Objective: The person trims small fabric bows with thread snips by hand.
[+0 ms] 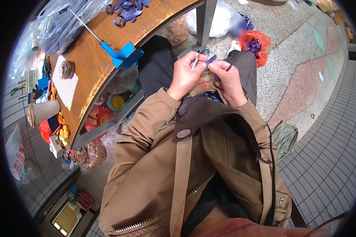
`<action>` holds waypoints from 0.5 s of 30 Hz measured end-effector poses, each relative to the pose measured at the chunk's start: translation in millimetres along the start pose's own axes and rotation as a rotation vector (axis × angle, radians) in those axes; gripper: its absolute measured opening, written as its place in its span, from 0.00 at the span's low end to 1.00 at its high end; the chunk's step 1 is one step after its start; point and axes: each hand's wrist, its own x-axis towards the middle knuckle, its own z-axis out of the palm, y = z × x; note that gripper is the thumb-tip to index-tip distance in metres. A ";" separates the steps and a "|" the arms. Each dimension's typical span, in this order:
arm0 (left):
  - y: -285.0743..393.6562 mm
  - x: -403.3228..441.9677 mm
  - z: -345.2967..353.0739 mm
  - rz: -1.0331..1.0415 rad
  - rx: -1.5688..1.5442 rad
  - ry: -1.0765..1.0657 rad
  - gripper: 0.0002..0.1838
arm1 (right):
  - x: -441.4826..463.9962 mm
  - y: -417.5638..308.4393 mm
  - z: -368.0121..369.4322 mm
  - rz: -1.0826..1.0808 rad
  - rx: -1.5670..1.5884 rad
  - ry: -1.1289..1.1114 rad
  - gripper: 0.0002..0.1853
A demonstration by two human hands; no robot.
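My left hand (186, 73) is closed in a pinch around a slender, pale blue pen-like tool (195, 62), whose exact kind I cannot make out. Close beside it, my right hand (230, 81) pinches a small dark blue strip (212, 59), and the fingertips of both hands nearly meet there. A short dark piece also sticks out by the right fingers. Below the hands, on my lap, lies a pale bag with red print (204, 81). Blue patterned fabric (212, 95) shows under it, partly hidden by my jacket.
The wooden table (154, 17) at left bears blue striped ribbons (126, 11), a blue metal fixture with a rod (126, 55) and a plastic bag (67, 31). On the floor stand a red bag of purple pieces (261, 44) and a white bag (221, 17).
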 end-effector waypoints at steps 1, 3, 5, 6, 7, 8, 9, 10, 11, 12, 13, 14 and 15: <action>-2.8 0.7 -0.7 -0.031 -0.078 -0.015 0.08 | 1.2 1.3 -3.0 0.026 0.013 -0.013 0.03; -3.9 0.8 -3.1 -0.064 -0.156 -0.030 0.08 | 4.1 6.2 -6.5 0.054 0.026 -0.025 0.03; 0.4 1.9 -6.5 0.100 0.107 0.018 0.09 | 8.3 12.6 -10.0 0.034 0.025 0.023 0.03; 2.5 2.4 -7.7 0.182 0.238 0.041 0.09 | 10.2 15.1 -11.7 0.024 0.024 0.048 0.03; 3.6 2.4 -7.8 0.264 0.369 0.065 0.10 | 11.2 16.7 -13.6 0.013 0.024 0.073 0.03; 3.8 1.8 -7.5 0.265 0.367 0.064 0.10 | 10.1 13.7 -11.2 0.012 0.024 0.075 0.03; 4.2 0.3 -7.4 0.296 0.436 0.063 0.10 | 8.1 10.5 -8.4 -0.010 0.019 0.091 0.03; 4.5 -1.6 -7.3 0.327 0.506 0.063 0.11 | 5.3 5.9 -4.0 -0.032 0.015 0.108 0.03; 4.7 -2.9 -7.1 0.357 0.575 0.063 0.11 | 3.1 2.1 0.1 -0.054 0.010 0.124 0.03; 4.5 -3.6 -6.8 0.387 0.644 0.064 0.11 | 2.2 0.7 2.4 -0.075 0.005 0.139 0.03; 3.1 -3.5 -6.4 0.387 0.643 0.064 0.11 | 3.3 2.3 2.8 -0.075 0.004 0.140 0.03; 0.5 -3.2 -5.7 0.394 0.655 0.060 0.11 | 5.7 5.6 2.3 -0.126 -0.022 0.144 0.03; -2.6 -3.0 -5.2 0.401 0.668 0.056 0.11 | 8.6 9.6 1.3 -0.178 -0.049 0.148 0.03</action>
